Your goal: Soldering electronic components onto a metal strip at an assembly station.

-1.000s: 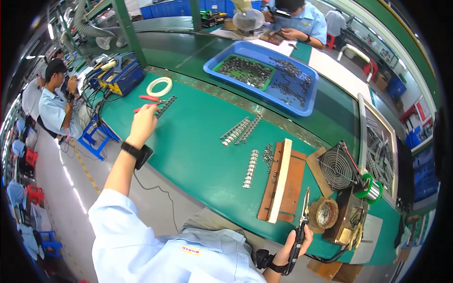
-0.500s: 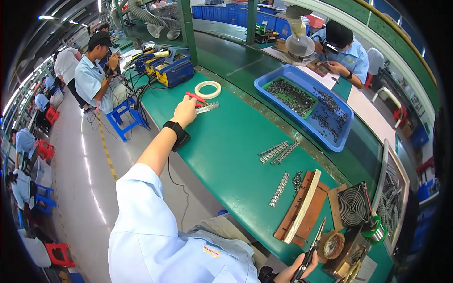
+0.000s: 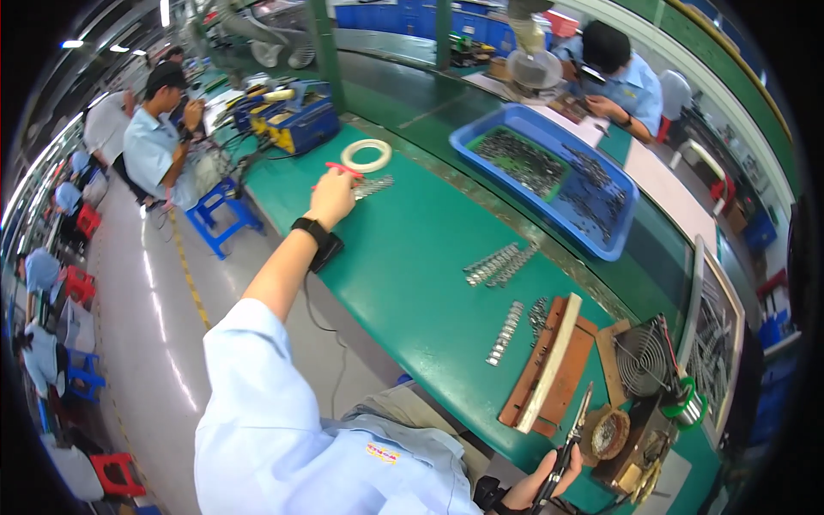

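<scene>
At the far left of the green bench, my left hand (image 3: 331, 201) is closed around red-handled pliers (image 3: 345, 169); their jaws are hidden. Right beside these fingers lies a short silver strip of metal parts (image 3: 374, 186), and just beyond is a cream tape ring (image 3: 366, 155). Low on the right, my right hand (image 3: 549, 482) grips a black-handled soldering iron (image 3: 570, 441), its tip pointing up and away. That tip is near a brown wooden fixture (image 3: 525, 386) with a pale bar across it. A round dish of residue (image 3: 608, 433) stands next to the iron.
A blue tray (image 3: 620, 245) holds many small dark parts. More metal strips (image 3: 498, 264) and a single strip (image 3: 505, 333) lie mid-bench. On the right are a small fan (image 3: 644, 360) and a green solder spool (image 3: 685, 403). Co-workers sit across and to the left.
The view has shifted slightly. My left hand has turned a little, and the red handles now show on both sides of its fingers. My right hand still holds the iron in nearly the same place.
</scene>
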`<state>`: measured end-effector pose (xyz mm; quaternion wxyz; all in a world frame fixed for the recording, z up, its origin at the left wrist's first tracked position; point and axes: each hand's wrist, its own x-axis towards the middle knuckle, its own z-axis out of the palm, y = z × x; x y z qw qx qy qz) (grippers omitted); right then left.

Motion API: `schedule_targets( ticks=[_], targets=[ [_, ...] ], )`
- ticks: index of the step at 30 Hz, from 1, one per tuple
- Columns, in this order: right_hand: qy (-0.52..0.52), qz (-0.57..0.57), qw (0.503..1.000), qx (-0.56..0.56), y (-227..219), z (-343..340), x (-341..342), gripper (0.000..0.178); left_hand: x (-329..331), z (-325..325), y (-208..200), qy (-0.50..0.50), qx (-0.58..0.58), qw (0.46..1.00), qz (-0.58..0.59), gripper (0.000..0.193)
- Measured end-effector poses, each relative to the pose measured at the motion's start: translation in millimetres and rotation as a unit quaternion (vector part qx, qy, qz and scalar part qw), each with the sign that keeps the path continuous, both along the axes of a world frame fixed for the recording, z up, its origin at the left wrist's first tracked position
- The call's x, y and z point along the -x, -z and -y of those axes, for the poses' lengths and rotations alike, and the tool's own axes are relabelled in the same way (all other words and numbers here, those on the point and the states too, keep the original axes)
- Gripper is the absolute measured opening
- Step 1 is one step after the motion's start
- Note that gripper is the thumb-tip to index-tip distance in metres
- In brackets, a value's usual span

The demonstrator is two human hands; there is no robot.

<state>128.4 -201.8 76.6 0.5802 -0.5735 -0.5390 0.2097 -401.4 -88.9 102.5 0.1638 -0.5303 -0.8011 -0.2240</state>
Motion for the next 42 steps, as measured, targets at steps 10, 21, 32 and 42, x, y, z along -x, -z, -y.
schedule_targets(
  ticks=[10, 21, 32, 42],
  targets=[
    [-0.048, 0.007, 0.999, -0.012, 25, -76, -25, 0.031, -197, -83, -47, 0.330, 0.151, 0.780, 0.510, 0.021],
    [-0.057, 0.040, 0.998, -0.009, 38, -117, -47, 0.033, -216, -175, 16, 0.275, 0.191, 0.893, 0.302, 0.016],
    [-0.052, 0.051, 0.997, 0.000, 48, -147, -63, 0.033, -270, -188, -12, 0.311, 0.205, 0.651, 0.662, 0.011],
    [-0.033, 0.017, 0.999, 0.027, 58, -167, -77, 0.034, -360, -194, 8, 0.330, 0.298, 0.382, 0.810, 0.011]
  ],
)
